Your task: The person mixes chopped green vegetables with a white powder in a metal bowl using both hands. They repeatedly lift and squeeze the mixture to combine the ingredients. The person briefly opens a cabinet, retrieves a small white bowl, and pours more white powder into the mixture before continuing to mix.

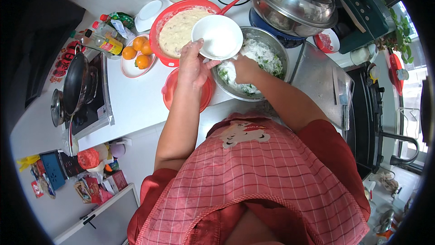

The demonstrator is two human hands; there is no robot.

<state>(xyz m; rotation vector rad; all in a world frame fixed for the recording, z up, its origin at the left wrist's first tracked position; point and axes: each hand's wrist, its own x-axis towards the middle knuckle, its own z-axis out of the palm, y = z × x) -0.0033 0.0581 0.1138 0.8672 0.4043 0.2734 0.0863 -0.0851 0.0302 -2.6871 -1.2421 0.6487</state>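
Observation:
My left hand [195, 63] grips the rim of a small white bowl [217, 37], which is held tilted beside and partly over a steel mixing bowl [284, 53]. White flour [256, 50] lies over chopped green leaves [278, 70] in the steel bowl. My right hand [245, 70] reaches down into this mixture; its fingertips are hidden, so its grip cannot be made out. Left of the steel bowl, a red basin [154, 37] holds pale, thick batter [178, 29]. An orange-red plastic bowl [205, 97] sits below it, partly behind my left forearm.
Oranges [128, 53] lie on a plate [131, 71] at the left, near bottles [110, 44]. A wok [73, 81] stands on the far-left cooktop. A lidded steel pot [289, 0] stands behind the mixing bowl. At the right are a metal sheet [312, 75] and a sink faucet [404, 138].

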